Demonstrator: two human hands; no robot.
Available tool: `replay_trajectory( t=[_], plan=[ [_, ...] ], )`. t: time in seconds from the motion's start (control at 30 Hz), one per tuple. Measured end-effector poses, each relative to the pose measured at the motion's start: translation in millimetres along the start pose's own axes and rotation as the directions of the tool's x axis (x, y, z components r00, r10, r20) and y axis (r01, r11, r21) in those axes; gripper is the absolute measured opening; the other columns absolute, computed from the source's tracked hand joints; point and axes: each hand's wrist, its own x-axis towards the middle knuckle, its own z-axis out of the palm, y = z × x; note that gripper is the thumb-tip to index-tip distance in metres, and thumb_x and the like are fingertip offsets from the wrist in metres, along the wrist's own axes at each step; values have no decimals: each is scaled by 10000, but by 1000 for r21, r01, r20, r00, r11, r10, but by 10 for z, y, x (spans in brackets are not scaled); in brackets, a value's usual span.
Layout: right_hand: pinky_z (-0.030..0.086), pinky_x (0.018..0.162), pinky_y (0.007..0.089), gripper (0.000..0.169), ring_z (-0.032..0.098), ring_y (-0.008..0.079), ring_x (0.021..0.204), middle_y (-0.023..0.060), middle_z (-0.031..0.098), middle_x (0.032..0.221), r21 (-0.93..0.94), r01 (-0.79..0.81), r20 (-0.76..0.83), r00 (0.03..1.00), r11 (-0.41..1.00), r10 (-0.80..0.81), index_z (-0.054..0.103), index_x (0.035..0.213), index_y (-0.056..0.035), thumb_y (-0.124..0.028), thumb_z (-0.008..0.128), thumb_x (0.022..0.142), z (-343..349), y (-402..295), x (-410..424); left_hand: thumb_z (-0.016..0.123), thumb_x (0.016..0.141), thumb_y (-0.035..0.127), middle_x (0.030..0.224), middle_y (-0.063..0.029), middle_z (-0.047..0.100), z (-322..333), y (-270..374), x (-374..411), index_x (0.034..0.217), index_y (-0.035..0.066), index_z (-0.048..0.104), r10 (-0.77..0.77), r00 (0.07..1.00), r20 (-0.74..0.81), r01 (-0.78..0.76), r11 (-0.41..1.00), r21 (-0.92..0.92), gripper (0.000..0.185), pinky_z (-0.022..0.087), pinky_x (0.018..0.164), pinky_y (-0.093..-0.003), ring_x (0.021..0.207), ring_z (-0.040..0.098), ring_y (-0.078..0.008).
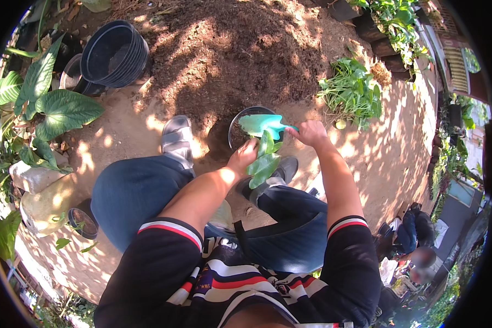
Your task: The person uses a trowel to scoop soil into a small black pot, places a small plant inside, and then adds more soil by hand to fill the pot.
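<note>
My right hand (pixel 310 133) is closed around the handle of a turquoise hand trowel (pixel 262 123). The trowel's blade lies over a round black plastic pot (pixel 231 130), with some soil on it near the tip. Dark soil (pixel 238 138) shows inside the pot. At the pot's near edge, my left hand (pixel 246 155) holds a leafy green seedling (pixel 265 162) by its lower stem, its broad leaves leaning towards me. The fingertips and the stem's base are partly hidden. The pot stands on the ground between my feet.
A large heap of brown soil (pixel 238 53) lies beyond the pot. Nested black pots (pixel 115 55) stand at the upper left. A bunch of leafy seedlings (pixel 352 92) lies to the right. Large-leaved plants (pixel 67 110) and stones (pixel 45 201) line the left side. Other people sit at the lower right.
</note>
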Motion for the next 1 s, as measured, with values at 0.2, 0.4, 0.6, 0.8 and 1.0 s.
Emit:
replay_trajectory(
  t=[0.2, 0.4, 0.6, 0.8, 1.0],
  plan=[
    [496, 669, 376, 684, 634, 266, 815, 114, 649, 810, -53, 10, -53, 999, 999, -13, 666, 863, -132, -678, 254, 832, 17, -39, 101, 579, 782, 168, 1120, -162, 453, 31, -109, 8, 1110, 45, 466, 55, 998, 33, -54, 998, -43, 368, 426, 879, -375, 1071, 473, -312],
    [499, 691, 389, 714, 633, 285, 820, 128, 649, 799, 25, -6, -93, 996, 1000, 9, 674, 807, -103, -687, 263, 824, 37, -25, 35, 555, 830, 240, 1138, -141, 487, 70, -55, 40, 1139, 73, 489, 33, 999, -12, -33, 998, -52, 358, 394, 889, -331, 1059, 492, -273],
    [486, 721, 427, 717, 614, 342, 805, 177, 639, 780, 190, -113, -59, 990, 975, 126, 669, 803, -75, -665, 262, 842, 135, 49, -223, 638, 729, 168, 1109, -137, 462, -33, -67, 42, 1128, 87, 496, 258, 966, 13, -254, 937, 241, 431, 420, 887, -357, 1043, 490, -315],
    [486, 727, 439, 704, 616, 351, 823, 183, 644, 799, 269, -170, -83, 977, 948, 199, 666, 823, -57, -639, 272, 858, 262, 0, -338, 616, 741, 208, 1088, -124, 470, -20, -70, 73, 1084, 83, 513, 203, 979, 31, -205, 955, 217, 379, 426, 864, -379, 1032, 497, -306],
    [500, 736, 407, 713, 633, 307, 858, 166, 655, 862, 213, -275, -30, 957, 938, 287, 681, 843, -71, -635, 244, 865, 294, -285, -372, 620, 738, 219, 1080, -135, 458, -80, -50, 19, 1118, 100, 492, 228, 972, 59, -236, 937, 256, 419, 433, 849, -394, 1011, 501, -307]
  ],
)
